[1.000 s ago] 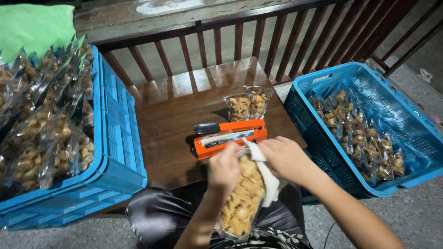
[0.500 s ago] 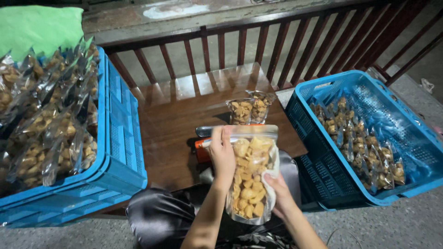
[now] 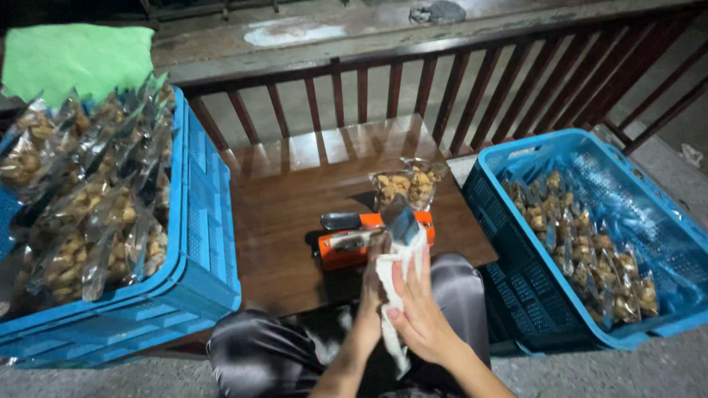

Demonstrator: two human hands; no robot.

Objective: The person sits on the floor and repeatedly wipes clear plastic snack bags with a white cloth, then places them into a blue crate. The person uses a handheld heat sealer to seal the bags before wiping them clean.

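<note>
Both hands, left (image 3: 374, 274) and right (image 3: 422, 313), clasp the bag (image 3: 398, 276) upright above the lap, before the sealer (image 3: 372, 237); likely light, crinkly, slippery, contents brittle; best gripped near the top.

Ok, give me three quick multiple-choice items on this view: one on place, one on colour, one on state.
1. Where does the sealer sit?
A. on the wooden table
B. in the right crate
C. on the floor

2. What colour is the sealer?
A. green
B. orange
C. white

3. What is the state of the left crate?
A. empty
B. overturned
C. piled with packed bags

Answers: 1 A, it rests on the tabletop; 2 B, its body is orange; 3 C, bags rise to the rim.
</note>
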